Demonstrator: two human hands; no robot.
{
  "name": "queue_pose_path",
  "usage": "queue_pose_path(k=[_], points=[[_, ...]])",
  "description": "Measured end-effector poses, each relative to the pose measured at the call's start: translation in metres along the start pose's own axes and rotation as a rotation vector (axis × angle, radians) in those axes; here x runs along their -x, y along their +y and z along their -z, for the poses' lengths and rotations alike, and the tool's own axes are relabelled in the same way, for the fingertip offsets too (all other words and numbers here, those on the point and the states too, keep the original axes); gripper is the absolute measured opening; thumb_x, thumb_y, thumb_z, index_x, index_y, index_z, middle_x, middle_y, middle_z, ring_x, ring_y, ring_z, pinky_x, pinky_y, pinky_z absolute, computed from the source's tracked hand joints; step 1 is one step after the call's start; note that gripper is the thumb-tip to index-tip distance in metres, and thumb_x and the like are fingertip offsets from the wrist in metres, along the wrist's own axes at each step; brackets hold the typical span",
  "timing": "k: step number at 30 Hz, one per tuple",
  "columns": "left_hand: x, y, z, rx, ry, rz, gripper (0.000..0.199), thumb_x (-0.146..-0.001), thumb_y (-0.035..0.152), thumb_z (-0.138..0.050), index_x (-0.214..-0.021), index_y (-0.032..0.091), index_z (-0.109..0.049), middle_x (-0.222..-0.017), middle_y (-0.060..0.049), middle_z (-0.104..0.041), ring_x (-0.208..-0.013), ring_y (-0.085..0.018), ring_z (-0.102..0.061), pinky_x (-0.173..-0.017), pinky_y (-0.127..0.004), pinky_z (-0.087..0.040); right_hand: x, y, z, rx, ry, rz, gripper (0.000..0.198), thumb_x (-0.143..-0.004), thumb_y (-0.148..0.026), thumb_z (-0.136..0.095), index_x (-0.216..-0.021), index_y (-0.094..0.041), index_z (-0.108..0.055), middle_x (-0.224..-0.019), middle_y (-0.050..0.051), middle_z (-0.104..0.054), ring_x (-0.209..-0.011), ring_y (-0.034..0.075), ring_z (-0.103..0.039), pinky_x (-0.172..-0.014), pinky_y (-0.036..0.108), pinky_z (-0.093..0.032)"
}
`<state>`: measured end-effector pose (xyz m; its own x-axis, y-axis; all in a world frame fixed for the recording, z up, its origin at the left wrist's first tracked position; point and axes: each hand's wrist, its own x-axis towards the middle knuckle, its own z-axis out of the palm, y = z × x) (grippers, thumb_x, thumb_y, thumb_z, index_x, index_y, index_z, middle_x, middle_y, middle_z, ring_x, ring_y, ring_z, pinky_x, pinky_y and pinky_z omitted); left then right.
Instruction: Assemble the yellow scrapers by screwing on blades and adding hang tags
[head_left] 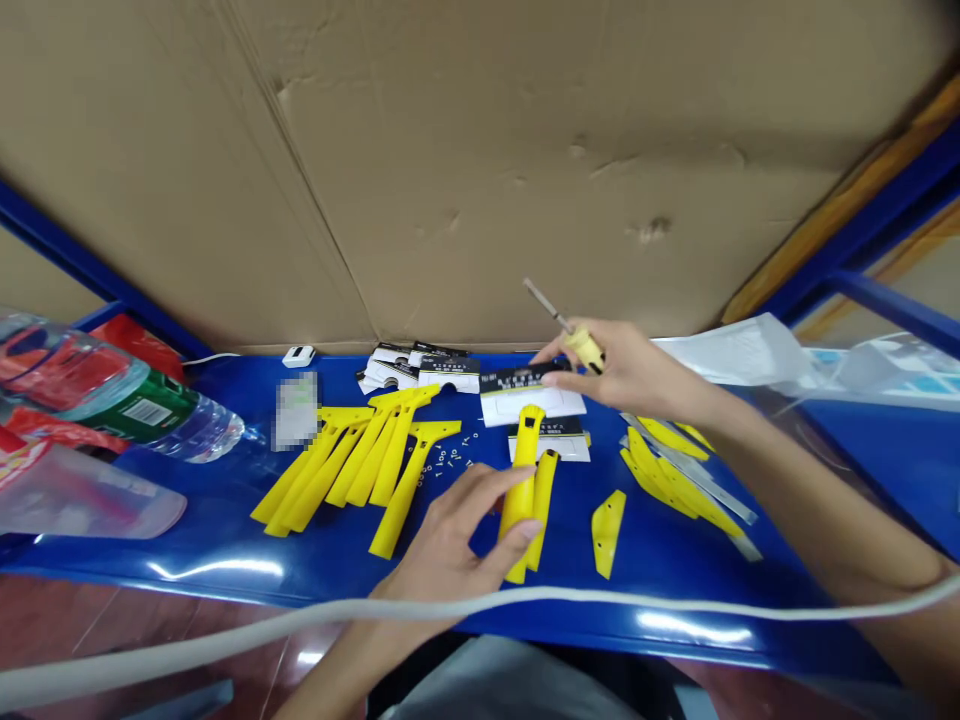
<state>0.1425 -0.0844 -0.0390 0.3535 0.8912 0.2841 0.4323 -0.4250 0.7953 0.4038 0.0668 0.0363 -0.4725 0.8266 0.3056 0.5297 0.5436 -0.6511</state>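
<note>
Left hand (pixel 450 550) has thumb and index finger closed round a yellow handle (pixel 517 497), at the right-hand side of that hand. Handle's long axis runs away from the person, far end a touch right of the near end. Slotted end points away, toward the cards; plain end points back at the person.

Right hand (pixel 619 365) is curled on a screwdriver (pixel 581 342), farther out and right of the left hand. Screwdriver axis is diagonal: tip up and out to the left, grip back in the palm. Right thumb also overlaps the top edge of a black-and-white card (pixel 529 400); can't tell if it's pinched.

Second yellow handle (pixel 545 505) lies just right of the held one, nearly parallel, slight lean right. Flat yellow piece (pixel 608 535) is right of that, long axis roughly fore-aft. More yellow pieces (pixel 660 475) and clear strips (pixel 724 490) sit under the right forearm.

Left of the left hand: fanned pile of yellow handles (pixel 352 460) on the blue surface (pixel 322 570), wide heads away, plain ends toward the person. Small loose hardware (pixel 452 457) just beyond the left hand, too small to identify.
</note>
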Motion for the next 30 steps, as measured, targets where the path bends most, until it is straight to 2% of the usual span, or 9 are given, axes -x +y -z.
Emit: queue_pose_path(k=[4, 7, 11, 14, 17, 20, 23, 27, 30], points=[[0.012, -0.001, -0.017, -0.114, -0.082, -0.063, 0.042, -0.107, 0.033, -0.066, -0.149, 0.034, -0.068, -0.121, -0.008, -0.076, -0.114, -0.027, -0.070, -0.120, -0.055, -0.050, 0.030, 0.024, -0.017, 0.005, -0.140, -0.136, 0.023, -0.094, -0.038, -0.077, -0.108, -0.020, -0.077, -0.100, 0.006, -0.079, -0.085, 0.024, -0.071, -0.076, 0.038, -0.051], [0.013, -0.002, -0.025, -0.170, -0.137, -0.085, 0.046, -0.110, 0.028, -0.057, -0.155, 0.035, -0.065, -0.124, -0.008, -0.074, -0.118, -0.027, -0.068, -0.119, -0.058, -0.051, 0.049, 0.035, -0.024, 0.003, -0.121, -0.200, 0.023, -0.094, -0.038, -0.074, -0.107, -0.020, -0.073, -0.099, 0.006, -0.078, -0.085, 0.024, -0.069, -0.075, 0.037, -0.050], [0.013, -0.003, -0.035, -0.274, -0.217, -0.036, 0.049, -0.111, 0.042, -0.058, -0.159, 0.034, -0.060, -0.147, -0.012, -0.063, -0.140, -0.032, -0.059, -0.123, -0.062, -0.049, 0.064, 0.056, -0.029, 0.022, -0.017, -0.220, 0.021, -0.090, -0.037, -0.076, -0.102, -0.021, -0.071, -0.101, 0.007, -0.079, -0.089, 0.026, -0.071, -0.081, 0.039, -0.052], [0.011, -0.005, -0.045, -0.323, -0.217, -0.030, 0.068, -0.102, 0.059, -0.070, -0.163, 0.033, -0.055, -0.168, -0.014, -0.046, -0.157, -0.041, -0.045, -0.124, -0.068, -0.048, 0.066, 0.073, -0.033, 0.008, 0.006, -0.223, 0.021, -0.089, -0.038, -0.078, -0.099, -0.022, -0.071, -0.102, 0.007, -0.079, -0.091, 0.027, -0.074, -0.083, 0.039, -0.053], [0.006, -0.007, -0.052, -0.317, -0.225, -0.093, 0.072, -0.102, 0.057, -0.069, -0.167, 0.033, -0.049, -0.181, -0.012, -0.031, -0.167, -0.041, -0.032, -0.130, -0.068, -0.043, 0.064, 0.080, -0.034, -0.002, 0.011, -0.233, 0.022, -0.089, -0.038, -0.081, -0.101, -0.022, -0.071, -0.103, 0.006, -0.080, -0.093, 0.027, -0.076, -0.084, 0.039, -0.054], [0.005, -0.012, -0.056, -0.266, -0.226, -0.142, 0.064, -0.113, 0.034, -0.052, -0.175, 0.037, -0.034, -0.186, -0.008, -0.025, -0.170, -0.032, -0.029, -0.133, -0.059, -0.043, 0.068, 0.072, -0.032, 0.077, 0.060, -0.237, 0.023, -0.093, -0.038, -0.080, -0.107, -0.023, -0.070, -0.108, 0.008, -0.081, -0.100, 0.029, -0.077, -0.089, 0.040, -0.054], [0.011, -0.019, -0.060, -0.228, -0.183, -0.147, 0.074, -0.113, 0.016, -0.036, -0.180, 0.041, -0.014, -0.188, -0.005, -0.017, -0.173, -0.028, -0.022, -0.136, -0.054, -0.039, 0.083, 0.048, -0.030, 0.264, 0.126, -0.252, 0.028, -0.098, -0.046, -0.078, -0.105, -0.023, -0.066, -0.106, 0.010, -0.079, -0.096, 0.030, -0.076, -0.084, 0.040, -0.053], [0.024, -0.028, -0.066, -0.195, -0.050, -0.051, 0.079, -0.113, 0.015, -0.037, -0.180, 0.040, -0.004, -0.189, -0.006, -0.013, -0.171, -0.028, -0.025, -0.137, -0.053, -0.037, 0.118, 0.007, -0.043, 0.409, -0.021, -0.310, 0.033, -0.101, -0.054, -0.073, -0.099, -0.024, -0.060, -0.091, 0.007, -0.076, -0.081, 0.029, -0.074, -0.070, 0.037, -0.048], [0.029, -0.032, -0.072, -0.219, -0.020, -0.044, 0.084, -0.111, 0.012, -0.038, -0.180, 0.040, 0.002, -0.189, -0.007, -0.009, -0.172, -0.030, -0.022, -0.136, -0.055, -0.038, 0.139, -0.013, -0.064, 0.469, -0.081, -0.289, 0.025, -0.102, -0.042, -0.074, -0.108, -0.021, -0.061, -0.106, 0.010, -0.076, -0.092, 0.032, -0.076, -0.076, 0.039, -0.053]])
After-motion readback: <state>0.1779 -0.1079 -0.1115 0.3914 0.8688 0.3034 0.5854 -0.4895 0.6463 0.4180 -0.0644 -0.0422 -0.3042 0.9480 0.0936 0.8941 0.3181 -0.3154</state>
